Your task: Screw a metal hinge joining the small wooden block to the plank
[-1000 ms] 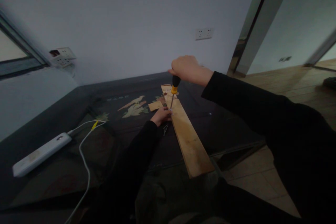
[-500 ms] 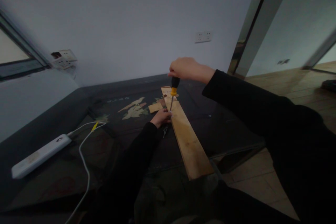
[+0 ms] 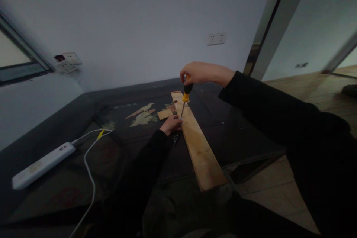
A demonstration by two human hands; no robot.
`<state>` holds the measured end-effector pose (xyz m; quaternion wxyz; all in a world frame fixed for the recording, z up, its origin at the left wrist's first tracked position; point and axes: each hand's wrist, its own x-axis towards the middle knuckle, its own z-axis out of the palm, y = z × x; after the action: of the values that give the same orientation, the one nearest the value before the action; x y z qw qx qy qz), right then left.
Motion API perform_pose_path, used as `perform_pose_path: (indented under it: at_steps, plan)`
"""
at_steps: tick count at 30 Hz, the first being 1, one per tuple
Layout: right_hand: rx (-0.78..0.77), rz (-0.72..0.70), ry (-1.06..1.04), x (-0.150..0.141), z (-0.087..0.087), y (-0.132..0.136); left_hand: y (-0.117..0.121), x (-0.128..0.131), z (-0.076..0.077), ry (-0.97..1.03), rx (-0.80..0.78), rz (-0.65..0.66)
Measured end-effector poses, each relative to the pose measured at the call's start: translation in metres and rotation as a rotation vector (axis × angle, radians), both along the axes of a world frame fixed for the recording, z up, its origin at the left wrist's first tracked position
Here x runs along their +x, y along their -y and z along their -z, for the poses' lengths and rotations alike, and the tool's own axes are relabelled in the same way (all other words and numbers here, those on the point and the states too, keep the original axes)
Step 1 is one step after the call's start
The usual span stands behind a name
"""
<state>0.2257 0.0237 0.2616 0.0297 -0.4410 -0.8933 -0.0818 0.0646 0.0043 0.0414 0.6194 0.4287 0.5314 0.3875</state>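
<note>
My right hand (image 3: 195,72) has its fingers closed round the top of a screwdriver (image 3: 186,95) with a black and yellow handle. The shaft slants down to the left edge of a long wooden board (image 3: 202,148), where its tip meets a small pale spot I cannot make out. Right at that tip, my left hand (image 3: 171,124) is closed, fingertips pinched together against the board's edge. What sits between those fingers is too small to name. A few thin metal screws or nails (image 3: 175,139) lie just below my left hand on the dark table (image 3: 156,156).
Beyond my left hand lies a small wooden piece (image 3: 165,114); another wooden strip (image 3: 176,96) reaches out past the board's far end. On the left are a white power strip (image 3: 44,165) and its cable (image 3: 90,174). A wall (image 3: 139,37) borders the table's back.
My right hand has shifted its grip on the screwdriver, with the fingers turned and the handle's yellow top now showing. The handle leans slightly further right. My left hand and the board have stayed put.
</note>
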Motion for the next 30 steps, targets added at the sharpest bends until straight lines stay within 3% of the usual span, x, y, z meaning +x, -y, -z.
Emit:
perform_pose_path:
  at_steps: [7, 10, 16, 20, 26, 30]
  plan:
    - [0.253, 0.206, -0.066, -0.016, 0.02, 0.008, 0.0, 0.0, -0.001, 0.003, -0.009, -0.006]
    - [0.192, 0.193, -0.091, -0.01, 0.017, 0.003, -0.001, -0.001, 0.001, 0.023, -0.003, 0.001]
    - [-0.024, -0.005, -0.022, 0.007, -0.002, -0.001, -0.001, -0.001, 0.002, 0.014, 0.011, 0.005]
    - [0.015, -0.003, -0.021, 0.003, 0.004, 0.003, 0.0, 0.0, 0.001, 0.005, 0.011, 0.01]
    - [0.219, 0.197, -0.083, -0.01, 0.023, 0.004, 0.0, 0.0, 0.001, 0.001, 0.01, 0.011]
    - [0.127, 0.146, -0.109, -0.003, 0.019, -0.002, -0.001, -0.001, 0.002, 0.009, 0.003, 0.018]
